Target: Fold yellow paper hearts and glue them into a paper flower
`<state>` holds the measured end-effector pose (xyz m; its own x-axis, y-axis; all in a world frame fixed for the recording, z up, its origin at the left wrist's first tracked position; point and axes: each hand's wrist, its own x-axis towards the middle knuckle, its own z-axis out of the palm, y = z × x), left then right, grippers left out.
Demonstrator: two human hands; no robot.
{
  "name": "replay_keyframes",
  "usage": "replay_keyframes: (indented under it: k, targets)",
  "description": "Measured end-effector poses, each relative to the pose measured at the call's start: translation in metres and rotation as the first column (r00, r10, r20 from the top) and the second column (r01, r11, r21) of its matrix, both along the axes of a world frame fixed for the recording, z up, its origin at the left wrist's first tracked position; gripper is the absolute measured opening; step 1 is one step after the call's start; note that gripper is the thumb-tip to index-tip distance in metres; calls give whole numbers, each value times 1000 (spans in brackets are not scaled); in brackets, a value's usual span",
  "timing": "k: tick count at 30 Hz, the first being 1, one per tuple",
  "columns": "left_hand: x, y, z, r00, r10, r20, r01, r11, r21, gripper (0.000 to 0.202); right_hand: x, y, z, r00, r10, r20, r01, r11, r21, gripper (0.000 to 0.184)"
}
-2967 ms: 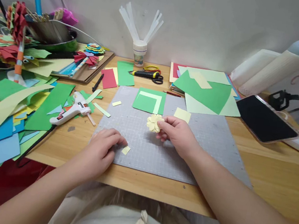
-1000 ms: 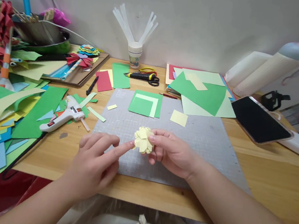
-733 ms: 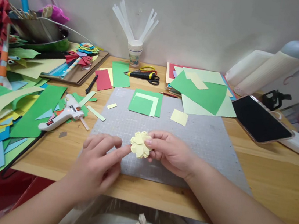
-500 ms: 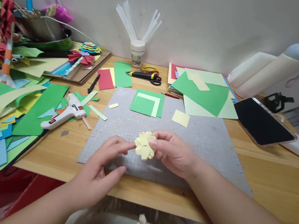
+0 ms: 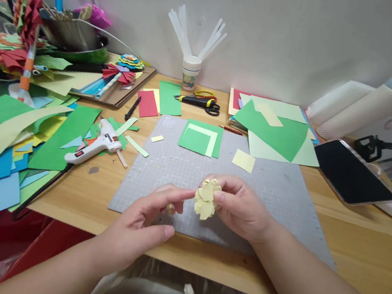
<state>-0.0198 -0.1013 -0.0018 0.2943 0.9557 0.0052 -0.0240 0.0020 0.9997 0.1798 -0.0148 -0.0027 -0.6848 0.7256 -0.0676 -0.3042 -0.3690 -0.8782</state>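
Note:
My right hand (image 5: 241,211) pinches a small pale yellow paper flower (image 5: 205,203) just above the grey cutting mat (image 5: 278,187). My left hand (image 5: 141,227) stretches its index finger to the flower's left edge and touches it, thumb out, the other fingers loosely curled. A tiny yellow scrap (image 5: 171,207) shows by those curled fingers; I cannot tell whether it is held or lies on the mat.
On the mat lie a green square (image 5: 200,138) and a yellow square (image 5: 243,160). A white glue gun (image 5: 96,145) lies left of the mat beside a heap of coloured paper (image 5: 3,139). Scissors (image 5: 202,103), a cup of glue sticks (image 5: 191,71), green sheets (image 5: 278,129) and a phone (image 5: 354,173) lie behind and right.
My left hand left the mat and brought its index finger up to the flower. My right hand drew the flower nearer to me and turned it. The small yellow scrap is gone from the mat's front.

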Motion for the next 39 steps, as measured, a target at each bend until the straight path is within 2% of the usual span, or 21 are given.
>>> replay_keyframes:
  k: [3,5,7,11,18,21,26,35,39]
  targets:
    - [8,2,0,996,88,-27,-85,993,80,40,-2,-2,3,999,-19,35,20,999,-30,21]
    - [14,5,0,982,188,28,-189,980,56,29,-2,-2,3,999,-24,35,24,1000,-14,22]
    - [20,9,2,957,262,123,-256,965,-61,19,-1,-2,2,999,-27,36,26,999,39,21]
    - [26,15,6,914,331,234,-258,921,-293,18,2,0,-4,998,-41,44,32,980,195,15]
    - [28,20,9,829,463,314,-291,836,-465,20,3,1,-4,998,11,57,-31,929,369,8]
    - [26,22,8,815,466,344,-252,820,-515,22,2,1,-2,998,15,65,-39,926,376,7]
    - [24,22,5,832,421,362,-173,816,-551,34,2,1,-3,998,27,57,-46,933,357,7]
    - [24,21,1,817,334,471,-93,881,-464,56,2,2,-9,998,67,-20,-57,940,337,5]
    - [23,22,-1,824,305,478,-80,897,-435,56,3,2,-12,997,65,-37,-52,957,287,5]
